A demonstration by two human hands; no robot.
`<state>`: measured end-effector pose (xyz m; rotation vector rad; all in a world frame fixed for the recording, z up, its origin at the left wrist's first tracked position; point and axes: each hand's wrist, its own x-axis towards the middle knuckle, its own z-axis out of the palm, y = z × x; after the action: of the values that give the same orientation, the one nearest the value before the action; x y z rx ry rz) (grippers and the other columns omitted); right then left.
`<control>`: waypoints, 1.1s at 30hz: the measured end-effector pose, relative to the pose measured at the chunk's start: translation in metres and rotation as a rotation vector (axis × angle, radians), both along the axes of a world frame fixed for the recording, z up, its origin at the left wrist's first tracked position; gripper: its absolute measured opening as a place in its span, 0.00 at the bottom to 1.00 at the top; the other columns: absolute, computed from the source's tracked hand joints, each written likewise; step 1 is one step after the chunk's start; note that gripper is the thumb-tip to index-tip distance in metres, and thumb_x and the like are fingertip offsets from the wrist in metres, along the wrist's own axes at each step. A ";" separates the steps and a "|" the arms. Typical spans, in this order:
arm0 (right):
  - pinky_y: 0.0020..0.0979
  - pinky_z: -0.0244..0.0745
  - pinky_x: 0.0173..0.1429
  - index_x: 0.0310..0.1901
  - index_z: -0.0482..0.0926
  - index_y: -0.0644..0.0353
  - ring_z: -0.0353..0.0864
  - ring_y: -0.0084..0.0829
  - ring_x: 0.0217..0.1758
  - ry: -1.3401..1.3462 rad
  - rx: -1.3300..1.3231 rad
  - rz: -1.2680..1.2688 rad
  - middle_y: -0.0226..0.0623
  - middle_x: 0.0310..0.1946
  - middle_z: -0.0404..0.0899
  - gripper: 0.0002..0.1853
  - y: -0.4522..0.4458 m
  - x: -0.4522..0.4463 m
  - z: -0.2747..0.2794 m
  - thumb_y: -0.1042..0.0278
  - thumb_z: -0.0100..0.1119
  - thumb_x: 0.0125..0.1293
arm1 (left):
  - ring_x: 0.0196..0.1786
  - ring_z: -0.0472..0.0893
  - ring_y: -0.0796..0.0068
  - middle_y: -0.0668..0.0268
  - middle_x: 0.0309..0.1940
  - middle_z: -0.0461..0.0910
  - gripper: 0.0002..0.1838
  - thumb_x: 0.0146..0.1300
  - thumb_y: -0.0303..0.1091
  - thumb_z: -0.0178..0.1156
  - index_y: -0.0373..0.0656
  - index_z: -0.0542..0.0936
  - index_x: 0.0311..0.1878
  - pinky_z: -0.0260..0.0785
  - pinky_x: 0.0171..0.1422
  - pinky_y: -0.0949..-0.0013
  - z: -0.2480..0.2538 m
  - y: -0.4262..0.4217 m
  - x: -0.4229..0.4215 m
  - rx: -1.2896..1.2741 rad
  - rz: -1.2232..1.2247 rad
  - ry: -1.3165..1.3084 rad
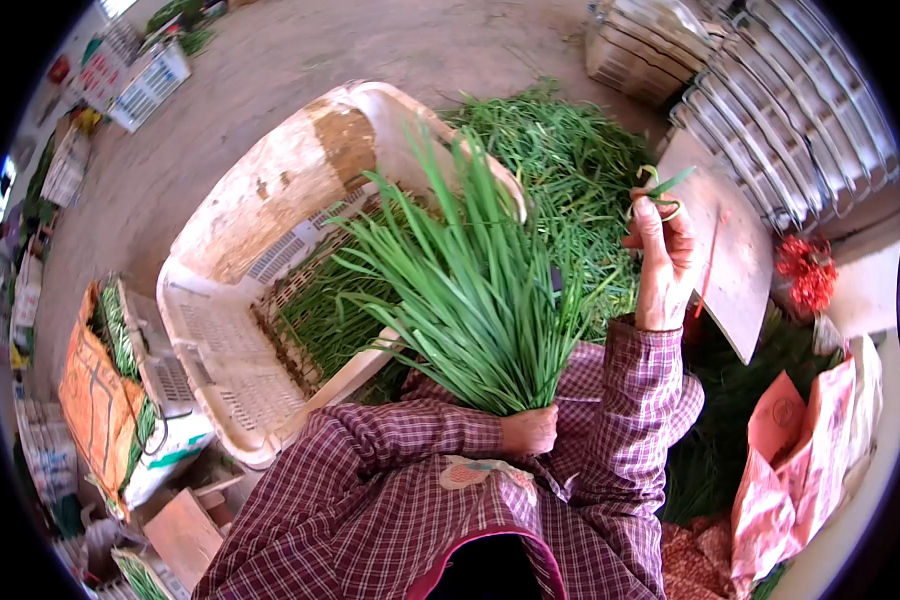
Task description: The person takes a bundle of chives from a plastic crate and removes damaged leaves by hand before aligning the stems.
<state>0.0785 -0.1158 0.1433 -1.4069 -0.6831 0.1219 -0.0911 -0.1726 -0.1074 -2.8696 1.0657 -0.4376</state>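
Observation:
My left hand (530, 430) is closed around the lower ends of a bunch of garlic chives (470, 290), close to my body. The long green leaves fan out upward and to the left, over the rim of a large white plastic basket (205, 400). Raised at the right, my right hand (663, 245) pinches a few curled chive leaves (668, 190) between thumb and fingers. Loose chives (340, 310) lie on the basket's bottom. Behind the bunch and beside the basket is a big heap of green leaves (560, 150).
A board (735, 260) with a red strip (712, 265) is at the right, near red ties (807, 273). White crates (790, 100) stand stacked behind it. Pink sacks (800, 450) stand lower right. At the left are an orange sack (100, 370) and more crates (150, 85).

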 end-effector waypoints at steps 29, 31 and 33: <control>0.33 0.80 0.41 0.40 0.84 0.59 0.86 0.34 0.32 -0.096 -0.603 -0.174 0.37 0.25 0.85 0.19 -0.152 0.044 -0.135 0.50 0.53 0.69 | 0.44 0.75 0.70 0.69 0.34 0.74 0.10 0.60 0.30 0.56 0.46 0.70 0.44 0.64 0.68 0.58 0.435 0.300 0.018 -1.857 -0.291 -0.252; 0.32 0.79 0.38 0.36 0.84 0.60 0.85 0.33 0.28 -0.113 -0.600 -0.180 0.38 0.23 0.84 0.19 -0.152 0.041 -0.129 0.50 0.54 0.69 | 0.44 0.75 0.70 0.70 0.35 0.75 0.08 0.61 0.31 0.56 0.46 0.70 0.43 0.65 0.67 0.59 0.432 0.313 0.015 -1.925 -0.324 -0.298; 0.31 0.74 0.30 0.31 0.82 0.62 0.79 0.28 0.21 -0.095 -0.509 -0.220 0.36 0.18 0.80 0.19 -0.154 0.039 -0.126 0.52 0.58 0.67 | 0.44 0.75 0.70 0.71 0.34 0.75 0.06 0.62 0.33 0.54 0.48 0.71 0.41 0.66 0.65 0.59 0.426 0.323 0.013 -1.954 -0.403 -0.260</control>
<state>0.1171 -0.2695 0.0171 -1.9775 -0.5922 0.0568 -0.0782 0.1508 0.3187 -3.1251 1.5718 -3.2731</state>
